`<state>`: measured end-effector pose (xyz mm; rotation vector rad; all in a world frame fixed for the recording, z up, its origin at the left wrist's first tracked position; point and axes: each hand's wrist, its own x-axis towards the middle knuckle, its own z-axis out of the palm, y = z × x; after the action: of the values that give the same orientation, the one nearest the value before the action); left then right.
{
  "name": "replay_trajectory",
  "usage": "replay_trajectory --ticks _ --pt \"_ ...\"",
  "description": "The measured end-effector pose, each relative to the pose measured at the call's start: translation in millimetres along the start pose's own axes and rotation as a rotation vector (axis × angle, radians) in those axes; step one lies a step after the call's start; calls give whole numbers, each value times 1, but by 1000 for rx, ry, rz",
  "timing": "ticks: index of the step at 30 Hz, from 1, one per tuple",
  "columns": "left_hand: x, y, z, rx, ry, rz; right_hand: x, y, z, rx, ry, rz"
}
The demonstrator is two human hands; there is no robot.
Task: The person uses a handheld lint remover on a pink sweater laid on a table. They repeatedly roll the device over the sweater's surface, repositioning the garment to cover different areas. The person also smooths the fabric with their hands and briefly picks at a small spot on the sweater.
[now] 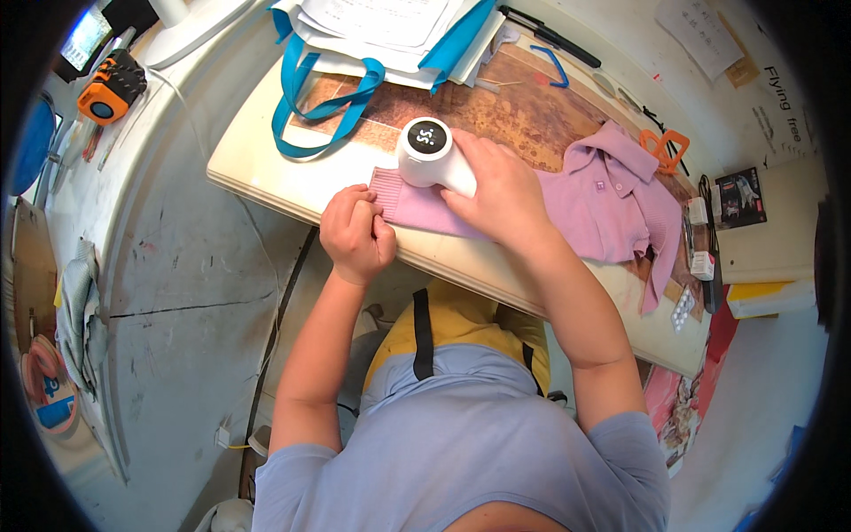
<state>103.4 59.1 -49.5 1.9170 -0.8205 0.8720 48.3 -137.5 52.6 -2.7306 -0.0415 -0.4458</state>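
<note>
A pink knitted garment with a collar and buttons lies across the table. Its ribbed end points left, where my left hand pinches the edge between curled fingers. A white fabric shaver with a round black display showing lit digits is in the grip of my right hand. The shaver's head rests on the garment just right of the ribbing, and its underside is hidden.
A bag with teal handles bears papers at the back of the table. Behind the garment are a blue hex key and orange clamp. Small boxes and a blister pack lie at right.
</note>
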Motion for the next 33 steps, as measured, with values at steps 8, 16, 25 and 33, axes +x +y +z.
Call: replay_trajectory --ticks 8,16,25,33 --pt "0 0 1 -1 -4 5 -8 5 -8 -41 49 -24" --pt "0 -1 1 7 -11 9 -16 -7 -5 -27 23 -15" --pt "-1 0 2 1 -6 3 -70 47 -48 -30 17 286" --pt "-1 6 -3 21 -116 -78 -113 86 -87 -91 67 532"
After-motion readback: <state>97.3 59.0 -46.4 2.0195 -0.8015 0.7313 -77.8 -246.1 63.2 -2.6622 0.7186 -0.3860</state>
